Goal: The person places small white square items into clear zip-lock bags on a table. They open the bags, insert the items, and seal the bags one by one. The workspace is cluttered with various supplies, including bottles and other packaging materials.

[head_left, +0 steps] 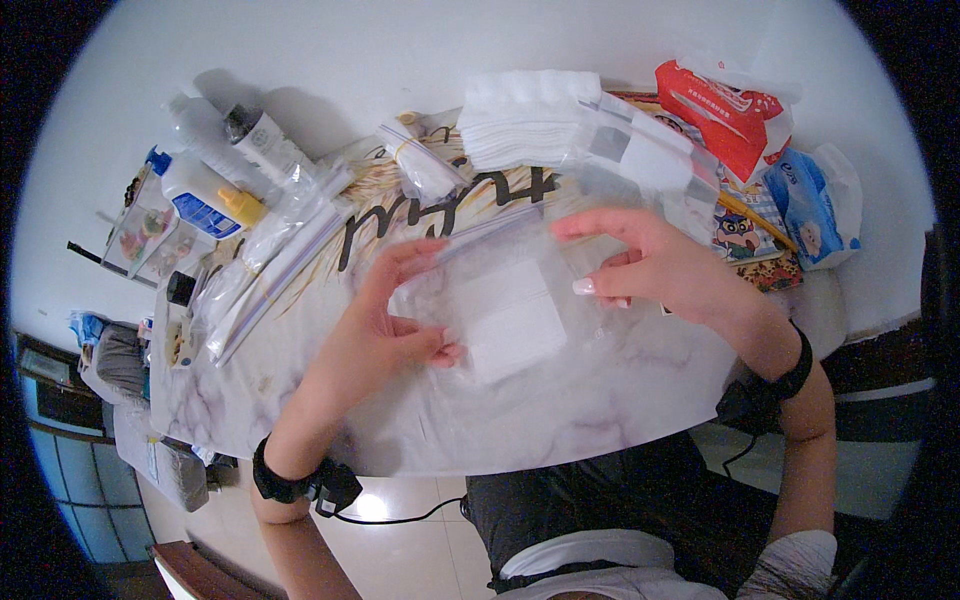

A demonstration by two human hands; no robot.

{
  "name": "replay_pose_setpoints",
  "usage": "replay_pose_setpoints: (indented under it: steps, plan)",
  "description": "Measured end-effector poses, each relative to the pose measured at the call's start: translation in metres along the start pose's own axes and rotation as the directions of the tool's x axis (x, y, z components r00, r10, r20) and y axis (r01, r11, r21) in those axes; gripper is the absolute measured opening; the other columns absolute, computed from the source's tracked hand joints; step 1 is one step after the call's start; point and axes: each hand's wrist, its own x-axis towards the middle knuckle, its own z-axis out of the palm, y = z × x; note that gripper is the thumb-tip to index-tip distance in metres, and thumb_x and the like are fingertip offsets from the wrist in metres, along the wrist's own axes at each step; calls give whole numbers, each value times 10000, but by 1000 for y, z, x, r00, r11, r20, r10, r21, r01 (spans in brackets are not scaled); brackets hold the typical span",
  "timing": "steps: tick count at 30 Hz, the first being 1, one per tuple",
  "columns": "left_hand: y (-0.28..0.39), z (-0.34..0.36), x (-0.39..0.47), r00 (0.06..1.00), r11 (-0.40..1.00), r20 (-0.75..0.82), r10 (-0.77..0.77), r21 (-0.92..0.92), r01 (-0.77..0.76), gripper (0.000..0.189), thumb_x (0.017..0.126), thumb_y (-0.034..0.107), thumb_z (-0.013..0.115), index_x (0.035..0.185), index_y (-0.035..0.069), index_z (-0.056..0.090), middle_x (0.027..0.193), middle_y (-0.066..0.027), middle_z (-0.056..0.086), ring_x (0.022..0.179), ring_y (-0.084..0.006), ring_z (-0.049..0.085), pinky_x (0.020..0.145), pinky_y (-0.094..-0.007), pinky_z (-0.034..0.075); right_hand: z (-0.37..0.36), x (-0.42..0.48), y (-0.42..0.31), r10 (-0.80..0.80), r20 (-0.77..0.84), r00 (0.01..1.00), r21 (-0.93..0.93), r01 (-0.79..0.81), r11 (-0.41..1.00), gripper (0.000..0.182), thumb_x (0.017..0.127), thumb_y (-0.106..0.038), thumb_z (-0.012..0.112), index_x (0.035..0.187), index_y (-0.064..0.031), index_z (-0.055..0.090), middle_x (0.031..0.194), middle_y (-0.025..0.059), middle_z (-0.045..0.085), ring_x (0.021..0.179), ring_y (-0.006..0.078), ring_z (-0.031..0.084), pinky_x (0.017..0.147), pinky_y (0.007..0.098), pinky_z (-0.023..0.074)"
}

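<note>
A clear zip-seal plastic bag (480,244) lies before me on the marble-patterned tabletop, with a flat white folded cloth or pad (514,319) inside it. My left hand (386,319) curves around the bag's left side, thumb and fingers spread, touching its edge; whether it presses on the film is unclear. At the opposite side, my right hand (645,262) hovers by the bag's upper right corner with thumb and forefinger apart and nothing visible between them. Both hands are slightly blurred.
White cloths (525,120) are stacked at the back, beside filled clear bags (645,157). Zip bags (277,270) and a pump bottle (202,195) stand left. A rubber-banded bundle (424,157) lies behind; a red package (724,116) and blue tissue pack (810,210) sit right.
</note>
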Motion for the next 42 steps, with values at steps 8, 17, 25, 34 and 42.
replay_pose_setpoints:
  steps: [8, 17, 25, 34, 42]
  plan:
    - [1, -7, -3, 990, 923, -37, 137, 369, -114, 482, 845, -18, 596, 1292, 34, 424, 1312, -71, 478, 730, -86, 630, 622, -214, 541, 1, 1, 0, 74, -9, 997, -166, -74, 983, 534, 807, 12, 631, 1317, -66, 495, 1138, 54, 565, 704, 69, 555, 631, 217, 480]
    - [-1, -11, 7, 966, 938, -227, 121, 344, -37, 414, 872, 54, 583, 1273, 78, 480, 1182, -58, 550, 648, -50, 551, 581, -203, 515, -2, 6, 7, -20, 67, 998, -179, 32, 983, 556, 797, 14, 640, 1328, -55, 490, 1347, 90, 475, 720, 73, 564, 674, 221, 494]
    - [-15, -22, 22, 944, 784, -173, 282, 608, -123, 272, 815, 72, 638, 1086, 89, 648, 1006, -13, 586, 716, -73, 517, 610, -203, 428, 0, 7, 5, -10, 53, 999, -194, 20, 981, 560, 780, 38, 634, 1318, -25, 492, 1404, 80, 411, 746, 70, 569, 677, 217, 493]
    - [-16, -20, 20, 938, 689, -36, 346, 688, -227, 258, 761, 44, 648, 1013, 82, 693, 991, -50, 566, 869, -147, 531, 730, -250, 428, -3, 9, 10, -85, 86, 993, -229, 103, 968, 563, 776, 53, 615, 1320, 1, 480, 1454, 86, 323, 748, 72, 575, 666, 219, 501]
    - [-11, -19, 16, 895, 421, 198, 401, 828, -372, 391, 778, 61, 624, 1167, 94, 624, 1199, -78, 591, 1015, -270, 496, 938, -356, 395, -5, 9, 11, -90, 125, 988, -237, 118, 964, 567, 764, -23, 630, 1303, 51, 470, 1485, 105, 293, 745, 117, 621, 681, 255, 497]
